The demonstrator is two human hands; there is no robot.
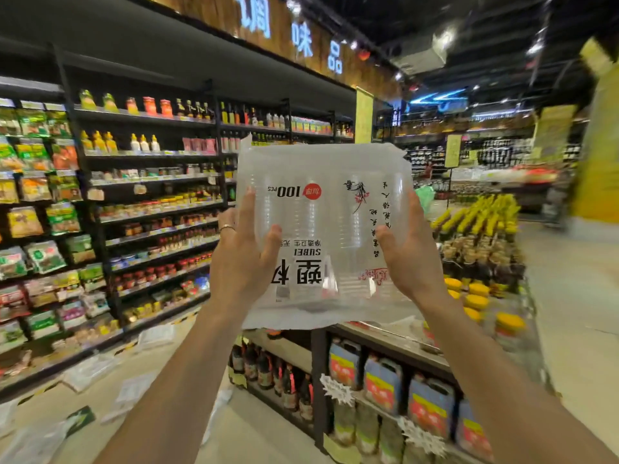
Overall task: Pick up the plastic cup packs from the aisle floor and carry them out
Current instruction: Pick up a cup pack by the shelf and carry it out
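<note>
A clear plastic cup pack (330, 212) with upside-down print hangs in front of me at chest height, raised between both hands. My left hand (243, 252), a ring on one finger, grips its left side with the thumb on the front. My right hand (413, 259) grips the right side the same way. Several more clear cup packs (88, 368) lie scattered along the aisle floor at the lower left; another pack (155, 336) lies further up the aisle.
Tall shelves (144, 202) of sauces and packets line the left of the aisle. A low shelf unit (378, 373) with bottles and jugs stands directly below the pack. Yellow-capped bottles (479, 229) are stacked at the right, with open floor (576, 296) beyond.
</note>
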